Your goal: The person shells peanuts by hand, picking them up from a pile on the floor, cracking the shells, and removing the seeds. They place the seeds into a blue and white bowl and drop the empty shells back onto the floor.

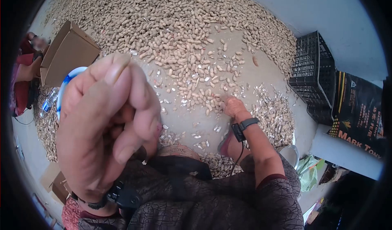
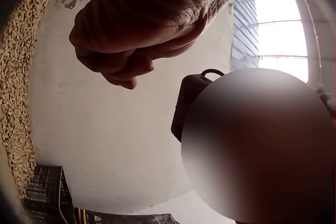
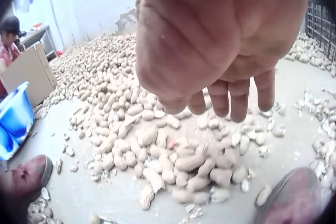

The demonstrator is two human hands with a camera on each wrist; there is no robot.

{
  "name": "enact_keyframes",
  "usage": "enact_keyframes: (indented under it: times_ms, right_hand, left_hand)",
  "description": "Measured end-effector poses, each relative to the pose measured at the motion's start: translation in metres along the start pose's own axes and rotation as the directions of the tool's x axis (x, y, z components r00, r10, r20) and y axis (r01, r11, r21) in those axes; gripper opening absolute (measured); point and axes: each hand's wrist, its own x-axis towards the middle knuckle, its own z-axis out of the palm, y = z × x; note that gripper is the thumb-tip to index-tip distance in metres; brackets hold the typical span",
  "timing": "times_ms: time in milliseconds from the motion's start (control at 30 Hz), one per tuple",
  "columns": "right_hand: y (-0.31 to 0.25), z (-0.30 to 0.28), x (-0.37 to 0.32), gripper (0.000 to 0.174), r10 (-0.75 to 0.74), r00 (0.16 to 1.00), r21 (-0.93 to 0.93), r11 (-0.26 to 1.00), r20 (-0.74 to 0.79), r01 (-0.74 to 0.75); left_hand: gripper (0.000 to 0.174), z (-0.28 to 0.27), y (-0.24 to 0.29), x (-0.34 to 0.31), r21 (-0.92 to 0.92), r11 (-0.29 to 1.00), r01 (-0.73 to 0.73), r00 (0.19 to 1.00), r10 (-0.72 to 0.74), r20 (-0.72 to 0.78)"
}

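Raised close to the head camera, my left hand (image 1: 90,128) has its fingers curled in with the thumb against them; whatever may lie inside the palm is hidden. The left wrist view shows the same hand (image 2: 147,24) curled, with nothing seen protruding. Low over the floor, my right hand (image 1: 233,106) is at the near edge of the spread of unshelled peanuts (image 1: 200,95). In the right wrist view that hand (image 3: 220,35) is palm side to the camera, its fingers extended down towards the peanuts (image 3: 173,166), with nothing visibly gripped; contact is unclear.
A large peanut heap (image 1: 163,17) covers the far floor. Broken shells (image 1: 273,115) lie at the right, beside black crates (image 1: 312,66) and a black printed sack (image 1: 359,115). At left are a cardboard box (image 1: 67,54), a blue-and-white basin (image 3: 16,121) and another person (image 3: 8,50).
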Motion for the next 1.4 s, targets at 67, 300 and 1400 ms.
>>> enact_keyframes:
  times_ms: [67,300,1400]
  right_hand:
    - [0.003,-0.025,-0.007,0.034,0.033,0.999,-0.022,0.999,0.042,-0.032]
    - [-0.014,-0.139,-0.056,0.03,-0.015,0.997,-0.217,0.976,-0.07,0.0]
    - [0.007,-0.242,-0.171,0.031,0.258,0.959,0.237,0.945,-0.117,-0.225]
  left_hand:
    - [0.019,0.002,0.004,-0.003,0.012,0.999,0.051,0.998,-0.05,-0.038]
    - [0.019,-0.017,0.0,0.007,-0.068,0.996,0.05,0.991,-0.041,0.13]
    - [0.016,-0.023,-0.007,-0.001,-0.089,0.99,0.108,0.987,-0.096,0.129]
